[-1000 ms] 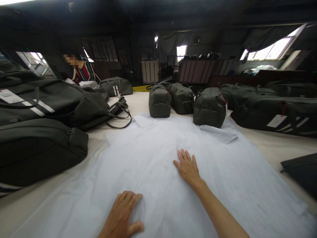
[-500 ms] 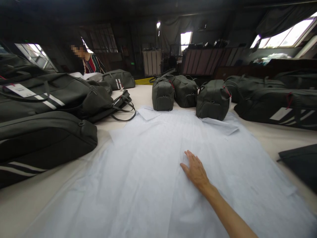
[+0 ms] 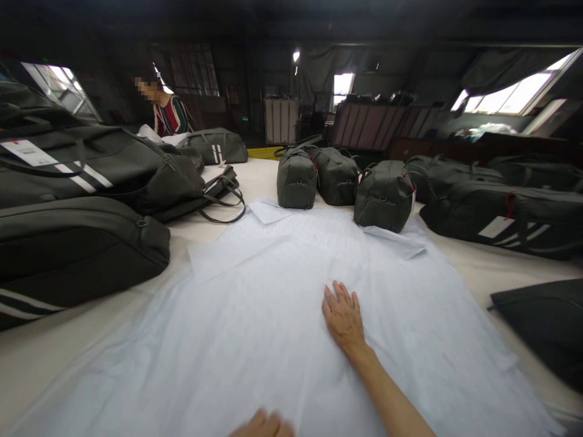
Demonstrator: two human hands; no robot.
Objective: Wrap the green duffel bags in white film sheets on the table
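Note:
Thin white paper sheets [image 3: 255,315] lie spread in front of me, wrinkled and overlapping. My right hand [image 3: 344,315] rests flat on them near the middle, palm down with the fingers spread, holding nothing. At the bottom edge only the tops of the fingers of my left hand [image 3: 264,425] show, over the sheets. They are blurred, and the rest of that hand is out of view. Dark green bags stand at the far edge of the paper: one bag [image 3: 297,179] in the centre, another bag [image 3: 385,197] to its right.
On the left lie large dark bags [image 3: 82,249] with white stripes and a tag. More bags [image 3: 514,212] lie at the right, with a dark flat piece [image 3: 542,325] nearer me. A cream covering [image 3: 177,303] shows around the paper. A person in a striped top [image 3: 173,115] is at back left.
My right hand has shifted slightly left, its fingers now more spread. My left hand has come into view at the bottom. A paper edge at the left now shows more plainly.

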